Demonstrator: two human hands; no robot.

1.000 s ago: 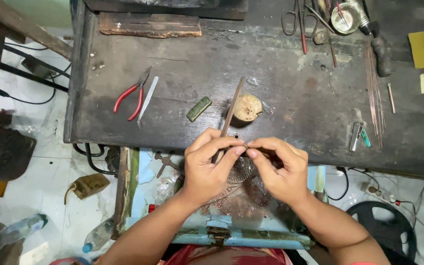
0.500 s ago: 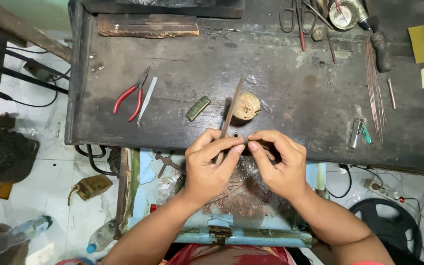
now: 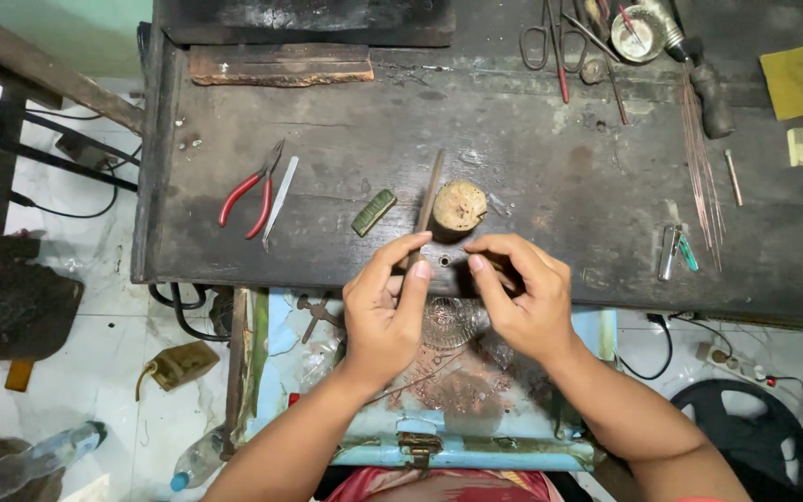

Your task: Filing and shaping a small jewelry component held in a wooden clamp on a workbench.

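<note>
My left hand (image 3: 385, 307) grips the lower end of a long thin brown file (image 3: 431, 195) that slants up across the front edge of the dark workbench (image 3: 550, 186). My right hand (image 3: 524, 297) is curled just to its right, thumb and fingers pinched on a small dark piece that is mostly hidden. A tiny metal ring (image 3: 445, 261) lies on the bench between the two thumbs. A round wooden stub (image 3: 459, 204) stands right behind the hands, beside the file.
Red pliers (image 3: 248, 197), a flat metal blade (image 3: 281, 200) and a green block (image 3: 374, 212) lie to the left. Thin rods (image 3: 699, 158), scissors (image 3: 541, 37) and a small dish (image 3: 638, 33) are at the back right. A glass bowl (image 3: 453, 321) sits in the blue drawer (image 3: 476, 454) below.
The two hands, pressed together at the fingertips before, have drawn slightly apart, and the small ring now shows between the thumbs. The file stays in my left hand.
</note>
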